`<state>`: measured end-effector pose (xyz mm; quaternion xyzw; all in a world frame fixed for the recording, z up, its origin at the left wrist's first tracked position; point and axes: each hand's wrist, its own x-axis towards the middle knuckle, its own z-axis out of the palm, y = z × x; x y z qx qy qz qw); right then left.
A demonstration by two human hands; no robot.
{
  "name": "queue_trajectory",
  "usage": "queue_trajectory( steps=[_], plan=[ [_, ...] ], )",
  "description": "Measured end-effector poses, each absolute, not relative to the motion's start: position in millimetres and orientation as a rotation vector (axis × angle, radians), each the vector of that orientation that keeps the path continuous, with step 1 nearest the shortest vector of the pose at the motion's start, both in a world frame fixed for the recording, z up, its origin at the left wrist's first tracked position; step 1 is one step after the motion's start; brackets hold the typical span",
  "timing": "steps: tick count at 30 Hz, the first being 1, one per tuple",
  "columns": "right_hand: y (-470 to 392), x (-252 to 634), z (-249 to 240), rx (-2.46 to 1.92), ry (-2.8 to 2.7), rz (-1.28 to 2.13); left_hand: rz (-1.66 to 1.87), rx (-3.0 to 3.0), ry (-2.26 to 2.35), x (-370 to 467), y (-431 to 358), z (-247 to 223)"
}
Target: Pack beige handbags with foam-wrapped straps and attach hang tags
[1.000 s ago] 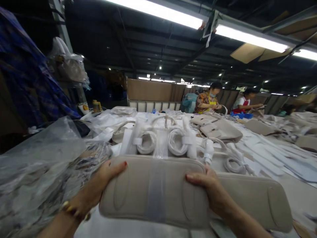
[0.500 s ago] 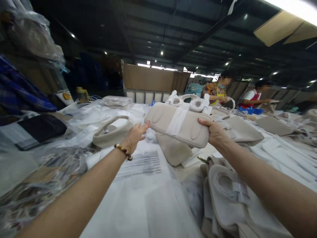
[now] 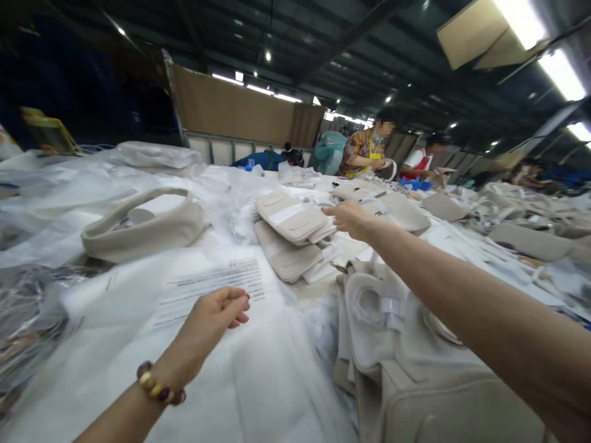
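A beige handbag with a white wrap strip across it lies on top of another beige bag. Just beyond its right edge is my right hand, fingers stretched out and holding nothing. My left hand, wearing a bead bracelet, hovers over a white plastic bag printed with dark text. Its fingers are loosely curled and apart, with nothing between them. Beneath my right forearm, more beige bags are piled up, one with a wrapped strap coil.
A curved beige bag sits left on crumpled clear plastic. Further right, flat beige bags and white sheets cover the table. Across it, a person in a yellow apron and one in a red apron work.
The handbag held up by my right hand has been set down on the stack and let go. My left hand has drawn back toward me. The view has turned right.
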<state>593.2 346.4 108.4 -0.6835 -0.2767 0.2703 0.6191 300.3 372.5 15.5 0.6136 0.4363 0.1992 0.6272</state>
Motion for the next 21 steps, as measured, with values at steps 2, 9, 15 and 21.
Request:
queue_trajectory(
  steps=[2,9,15,21],
  plan=[
    [302,582,142,-1.675,-0.695,0.541,0.389,1.372,0.913,301,345,15],
    [66,587,144,-2.215,-0.569,0.334,0.193,1.182,0.500,339,226,-16],
    [-10,603,84,-1.848,-0.382,0.780,0.238,0.933,0.474,378,202,8],
    [-2,588,79,-1.559,-0.462,1.044,0.293,0.666,0.421,378,192,31]
  ],
)
